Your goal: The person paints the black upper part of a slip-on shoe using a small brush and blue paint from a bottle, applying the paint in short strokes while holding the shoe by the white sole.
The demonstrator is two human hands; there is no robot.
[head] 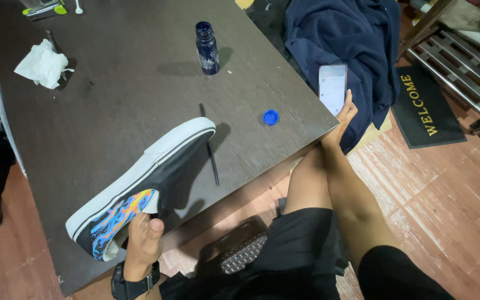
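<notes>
Hands sit far apart at the near edge of a dark wooden table (112, 83). The left hand (143, 241), with a black watch on its wrist, grips the heel end of a slip-on shoe (140, 183), thumb pressed against the opening. That shoe is black with a white sole and a bright blue, orange and yellow pattern on its side; it lies tilted across the table, toe pointing toward the middle and heel overhanging the near edge. The right hand (345, 114) reaches past the table's right corner and holds a phone (333, 88) upright, its lit screen facing the camera, in front of a dark blue garment (351, 39) heaped beside the table. A thin black stick (211, 150) lies on the table just by the shoe's toe. A small blue cap (271, 117) rests near the right corner, well apart from an open dark blue bottle (207, 49) standing farther back. A crumpled white tissue (43, 65) lies at the far left.
</notes>
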